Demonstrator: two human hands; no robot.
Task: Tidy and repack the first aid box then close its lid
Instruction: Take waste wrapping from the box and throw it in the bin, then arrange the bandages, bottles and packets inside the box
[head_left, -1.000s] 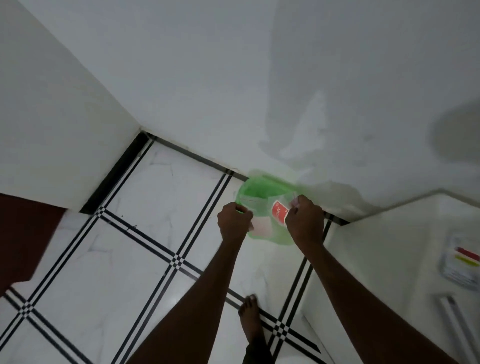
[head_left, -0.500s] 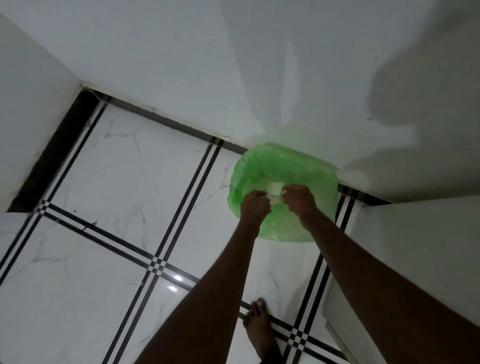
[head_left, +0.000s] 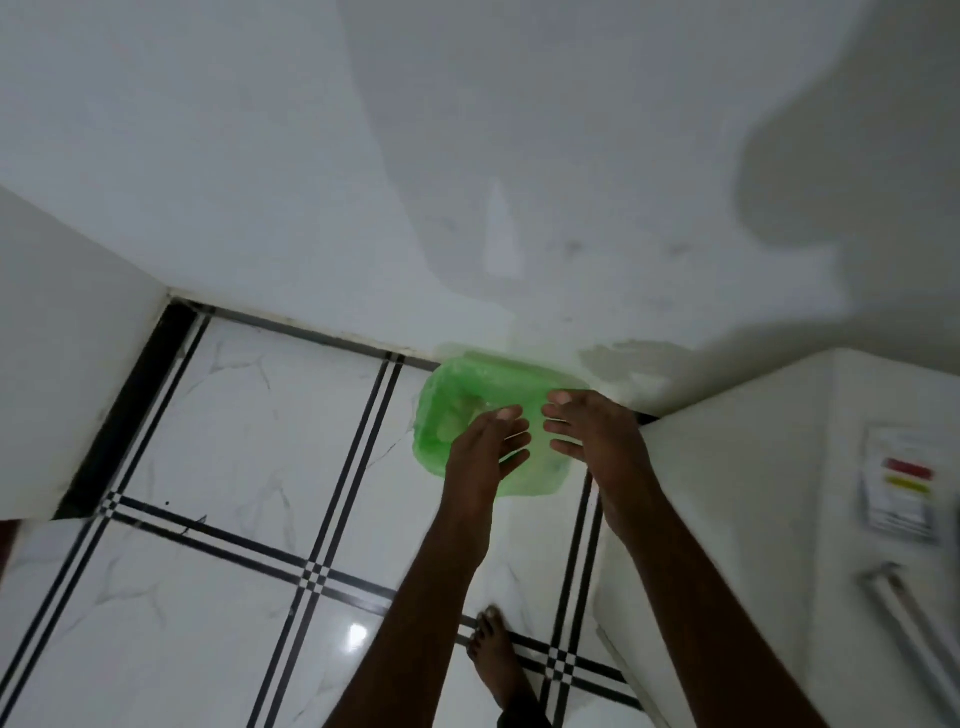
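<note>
A bin lined with a green plastic bag stands on the floor against the white wall. Pale scraps lie inside it, blurred. My left hand and my right hand hover side by side over the bin's opening, fingers spread and nothing in either. The first aid box is not in view.
A white fridge with a label and a metal handle stands right of the bin. The marble floor with black stripes stretches to the left. A white wall corner juts out at far left. My bare foot rests on the floor below the hands.
A second ago both hands pinched a small white and red wrapper over the bin. Now the fingers are spread and the wrapper is gone from them.
</note>
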